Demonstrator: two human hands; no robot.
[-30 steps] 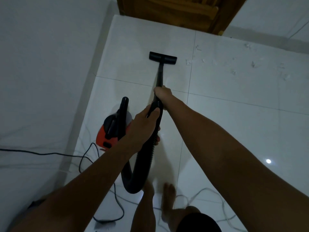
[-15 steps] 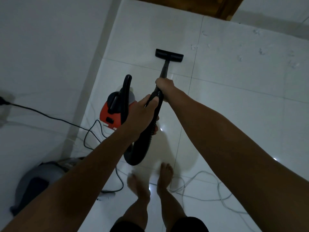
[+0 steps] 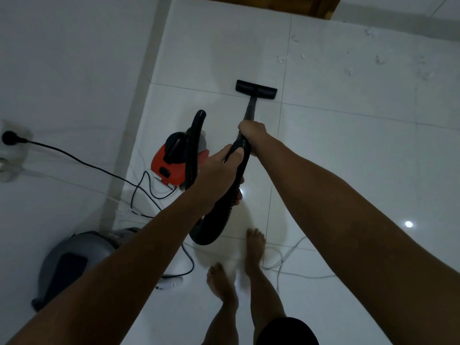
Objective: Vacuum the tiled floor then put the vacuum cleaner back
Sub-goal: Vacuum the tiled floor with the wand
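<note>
A small red and black vacuum cleaner (image 3: pixel 174 163) stands on the white tiled floor (image 3: pixel 348 158) near the left wall. Its black ribbed hose (image 3: pixel 214 227) loops down toward my feet and rises to the wand. My left hand (image 3: pixel 219 175) grips the hose near its upper end. Further along, my right hand (image 3: pixel 251 133) grips the black wand. The flat black nozzle (image 3: pixel 256 89) lies on the floor ahead, on a tile joint. Bits of white debris (image 3: pixel 348 70) are scattered on the tiles at the far right.
A black power cord (image 3: pixel 82 163) runs from a wall socket (image 3: pixel 10 138) on the left to the vacuum. White cables (image 3: pixel 286 260) lie by my bare feet. A grey domed object (image 3: pixel 72 260) sits against the wall at lower left. A wooden door frame (image 3: pixel 323 8) is ahead.
The nozzle has been drawn back toward me along the floor. My view has tilted down and stepped back, so the socket, the grey object and my feet now show.
</note>
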